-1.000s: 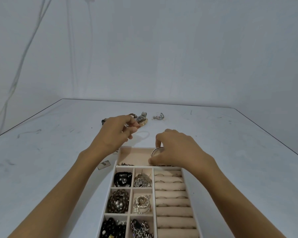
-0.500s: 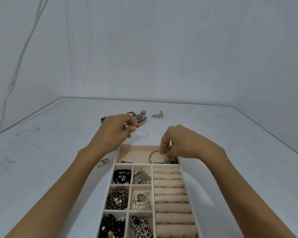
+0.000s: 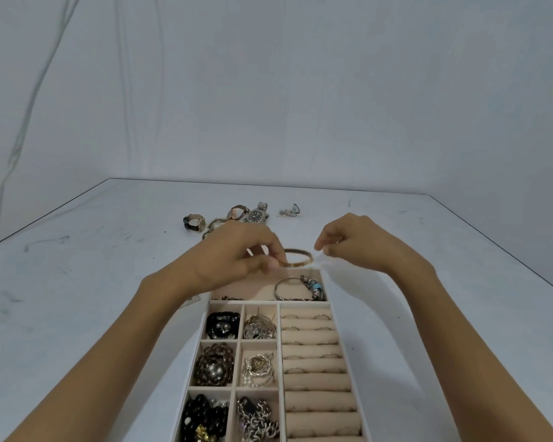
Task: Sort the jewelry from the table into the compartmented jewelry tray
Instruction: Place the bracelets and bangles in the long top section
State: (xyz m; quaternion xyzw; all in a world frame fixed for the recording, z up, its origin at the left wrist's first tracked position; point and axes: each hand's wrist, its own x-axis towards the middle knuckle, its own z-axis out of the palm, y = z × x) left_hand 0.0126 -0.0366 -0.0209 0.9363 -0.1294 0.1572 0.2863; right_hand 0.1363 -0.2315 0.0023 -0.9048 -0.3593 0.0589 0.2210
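Observation:
The compartmented jewelry tray [image 3: 341,342] lies in front of me, most of its cells holding pieces. My left hand [image 3: 233,255] pinches a gold bangle [image 3: 299,258] just above the tray's far edge. My right hand [image 3: 359,245] hovers to the right of the bangle with loosely curled fingers and holds nothing. A silver bangle [image 3: 284,290] and a beaded bracelet [image 3: 315,287] lie in the tray's far compartment. Several watches [image 3: 256,215] remain on the table behind my hands.
A small silver piece [image 3: 289,212] lies on the table right of the watches. A little tag [image 3: 189,303] sits by the tray's left far corner, partly under my left arm. The ring rolls [image 3: 316,382] fill the tray's right side. A pale wall rises behind the table.
My right hand let go of the silver bangle in the far compartment and rose to the right. My left hand carried the gold bangle rightward toward the tray's far edge.

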